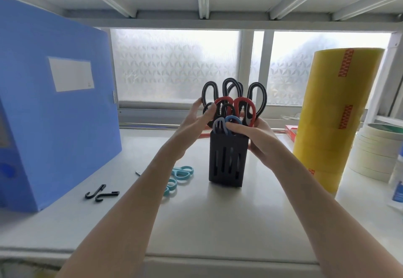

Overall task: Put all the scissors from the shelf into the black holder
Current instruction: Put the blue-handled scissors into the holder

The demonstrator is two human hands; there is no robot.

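Note:
The black slotted holder (226,164) stands upright on the white shelf (213,218), packed with several scissors. Black-handled scissors (257,94) rise highest, red-handled scissors (245,107) sit in front, and a blue and grey pair (226,122) sits lowest. My left hand (200,118) pinches a black scissor handle at the holder's left side. My right hand (255,138) grips the holder's right upper edge, thumb across the blue handles. Teal scissors (181,174) lie flat on the shelf left of the holder, partly hidden by my left forearm.
A blue file box (54,103) stands at the left. Two black hooks (101,192) lie in front of it. A tall stack of yellow tape rolls (333,114) and cream tape rolls (375,153) stand at the right. A frosted window is behind.

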